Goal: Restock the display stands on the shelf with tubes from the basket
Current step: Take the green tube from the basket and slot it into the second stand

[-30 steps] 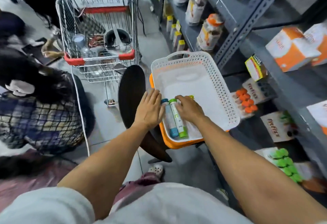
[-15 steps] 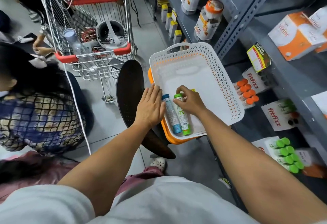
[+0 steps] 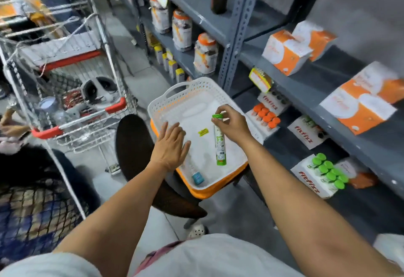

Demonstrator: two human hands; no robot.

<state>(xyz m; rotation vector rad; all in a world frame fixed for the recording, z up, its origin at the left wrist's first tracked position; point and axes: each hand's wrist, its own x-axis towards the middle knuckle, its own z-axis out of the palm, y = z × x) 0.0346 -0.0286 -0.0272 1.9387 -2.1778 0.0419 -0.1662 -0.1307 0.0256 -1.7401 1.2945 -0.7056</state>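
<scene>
A white perforated basket (image 3: 175,93) rests on an orange one on a dark stool. My right hand (image 3: 232,121) pinches the cap end of a green-capped tube (image 3: 219,143), lifting it upright above the basket floor. A blue-capped tube (image 3: 195,172) lies in the basket's near corner, partly under my left hand (image 3: 171,145), which lies flat with fingers spread. On the grey shelf to the right stand white display stands: one with orange-capped tubes (image 3: 265,117), one with green-capped tubes (image 3: 328,171), and one between them showing dark holes (image 3: 308,130).
A wire shopping cart (image 3: 65,84) stands left of the stool (image 3: 140,158). A seated person in a checked top (image 3: 32,211) is at the lower left. Orange-and-white boxes (image 3: 288,51) and jars (image 3: 203,55) fill the upper shelves. A yellow label (image 3: 203,132) lies in the basket.
My right hand has raised the green-capped tube by its cap end off the basket floor. My left hand has slid over the blue-capped tube. My view has swung toward the shelf.
</scene>
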